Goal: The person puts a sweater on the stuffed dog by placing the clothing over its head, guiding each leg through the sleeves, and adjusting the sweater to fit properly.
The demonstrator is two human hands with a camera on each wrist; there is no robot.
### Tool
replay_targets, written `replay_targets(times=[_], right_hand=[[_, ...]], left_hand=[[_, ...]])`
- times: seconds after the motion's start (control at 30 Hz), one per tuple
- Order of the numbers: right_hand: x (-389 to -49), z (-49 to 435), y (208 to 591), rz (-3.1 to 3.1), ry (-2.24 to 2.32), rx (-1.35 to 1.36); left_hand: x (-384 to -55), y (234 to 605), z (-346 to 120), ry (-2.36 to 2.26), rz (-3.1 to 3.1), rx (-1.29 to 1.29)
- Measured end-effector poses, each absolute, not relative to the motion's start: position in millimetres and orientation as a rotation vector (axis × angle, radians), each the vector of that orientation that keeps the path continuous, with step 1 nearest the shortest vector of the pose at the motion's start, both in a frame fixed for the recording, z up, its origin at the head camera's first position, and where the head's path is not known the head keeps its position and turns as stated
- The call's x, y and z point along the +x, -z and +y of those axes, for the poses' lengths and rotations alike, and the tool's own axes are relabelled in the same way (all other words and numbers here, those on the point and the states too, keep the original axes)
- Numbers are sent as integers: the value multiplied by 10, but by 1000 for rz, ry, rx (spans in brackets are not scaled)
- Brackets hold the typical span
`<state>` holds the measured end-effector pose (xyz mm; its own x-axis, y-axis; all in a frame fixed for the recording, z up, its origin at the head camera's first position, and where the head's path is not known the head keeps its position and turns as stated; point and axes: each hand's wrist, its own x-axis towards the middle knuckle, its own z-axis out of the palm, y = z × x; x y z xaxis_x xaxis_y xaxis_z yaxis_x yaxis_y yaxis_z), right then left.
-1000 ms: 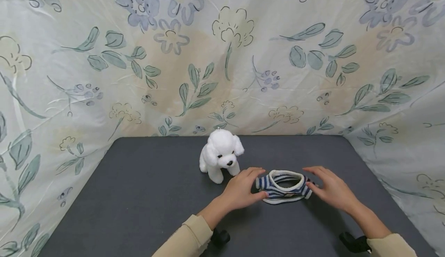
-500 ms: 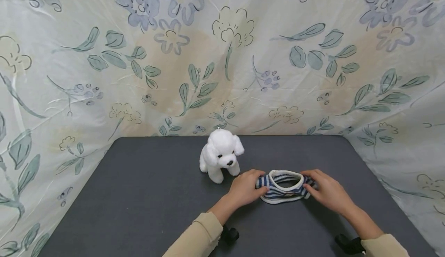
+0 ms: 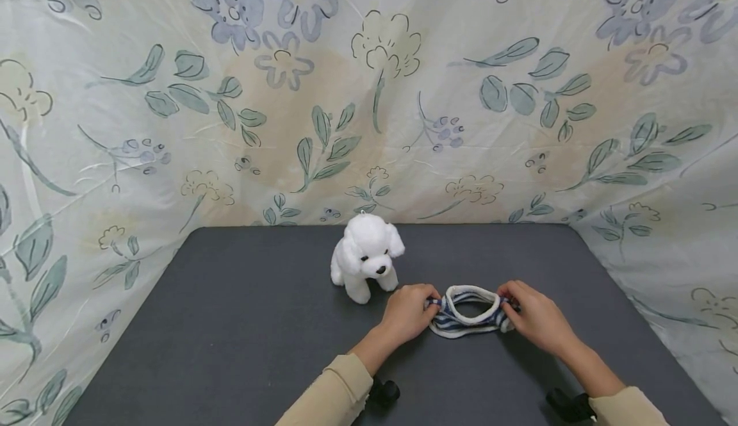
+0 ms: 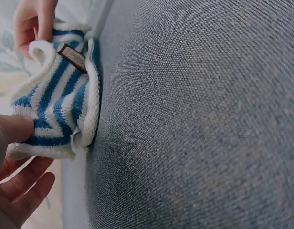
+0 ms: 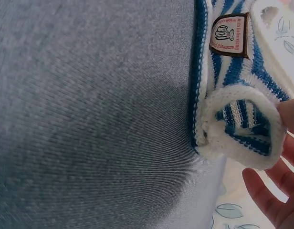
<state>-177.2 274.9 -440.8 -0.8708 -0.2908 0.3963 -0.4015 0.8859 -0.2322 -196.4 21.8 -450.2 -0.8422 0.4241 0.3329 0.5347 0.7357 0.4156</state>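
Note:
A small knitted sweater (image 3: 461, 328) with blue and white stripes and a white collar sits on the dark table, its round neck opening facing up. My left hand (image 3: 408, 312) pinches its left sleeve between thumb and fingers. On the other side my right hand (image 3: 536, 316) pinches the right sleeve near the shoulder. A sewn label (image 5: 229, 36) with a printed picture shows on the sweater's front in the right wrist view, above the open white cuff (image 5: 247, 129). Behind my left hand stands a white plush dog (image 3: 369, 256), facing toward the sweater.
The dark grey table (image 3: 242, 311) extends to both sides. A flowered cloth (image 3: 369, 93) hangs behind it and down along its left and right sides. Black straps with small devices (image 3: 385, 393) sit at both wrists, below the beige sleeves.
Both hands have closed in on the sweater and now pinch its sleeves. Its neck opening has become rounder and its sleeves are bunched under the fingers. The plush dog has not moved.

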Motion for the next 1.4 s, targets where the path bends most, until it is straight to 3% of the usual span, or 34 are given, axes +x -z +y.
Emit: replay_targets(times=[0.9, 1.4], right_hand=[[-1752, 2474, 3953, -2482, -332, 833], [-1784, 2172, 3407, -2300, -322, 1041]], left_hand=[[-1617, 4085, -179, 588, -2558, -936], [-1502, 3405, -578, 697, -2389, -879]])
